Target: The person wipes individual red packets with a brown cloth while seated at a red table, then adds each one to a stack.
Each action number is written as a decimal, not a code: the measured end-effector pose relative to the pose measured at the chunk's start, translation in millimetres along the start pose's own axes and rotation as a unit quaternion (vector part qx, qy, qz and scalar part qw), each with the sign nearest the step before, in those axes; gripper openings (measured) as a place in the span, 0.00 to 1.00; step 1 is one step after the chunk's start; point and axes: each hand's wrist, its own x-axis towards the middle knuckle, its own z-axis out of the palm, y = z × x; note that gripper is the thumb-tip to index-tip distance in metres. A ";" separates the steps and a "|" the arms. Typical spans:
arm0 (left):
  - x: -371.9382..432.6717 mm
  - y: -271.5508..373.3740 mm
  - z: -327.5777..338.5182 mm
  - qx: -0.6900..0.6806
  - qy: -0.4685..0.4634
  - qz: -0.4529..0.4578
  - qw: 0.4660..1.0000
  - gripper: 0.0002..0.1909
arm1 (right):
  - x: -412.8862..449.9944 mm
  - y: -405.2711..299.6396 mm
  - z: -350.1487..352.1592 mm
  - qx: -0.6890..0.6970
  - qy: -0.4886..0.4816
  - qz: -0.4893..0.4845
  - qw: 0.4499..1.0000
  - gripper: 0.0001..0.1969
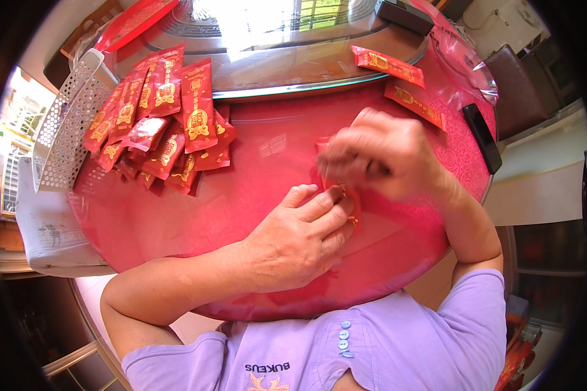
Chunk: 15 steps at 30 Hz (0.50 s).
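A red packet (356,206) with gold print lies before me on the table, largely covered by my hands. My left hand (303,237) holds its lower part, fingers bent over it. Above the packet's far end is my right hand (386,154), blurred by motion with its fingers curled; whether it grips the packet cannot be told. To the left lies a heap of similar red packets (198,105), overlapping one another. Two more are at the far right: one packet (389,67) on the turntable's edge, another packet (416,106) just below it.
The round table (176,229) has a red patterned cover under a clear layer. A glass-topped turntable (293,73) stands at the back. Around it are a white perforated basket (66,122), red tray (134,24), black box (404,17), clear dish (462,66) and dark phone-like object (482,138).
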 end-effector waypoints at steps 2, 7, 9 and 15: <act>1.1 1.1 -4.5 -0.019 -0.018 0.005 1.000 0.30 | -2.4 -8.3 6.9 -0.056 -0.047 -0.013 0.997 0.10; 3.6 -1.2 -6.7 -0.036 -0.027 0.019 0.999 0.31 | -3.0 5.1 9.0 -0.105 -0.002 0.056 0.993 0.09; 2.3 -2.5 -3.3 -0.034 -0.021 0.013 0.999 0.31 | -5.1 11.2 8.9 -0.196 0.021 0.067 0.978 0.09; 2.8 -2.8 -7.0 -0.060 -0.051 0.003 0.997 0.31 | -3.9 1.7 8.8 -0.100 -0.030 -0.044 0.994 0.14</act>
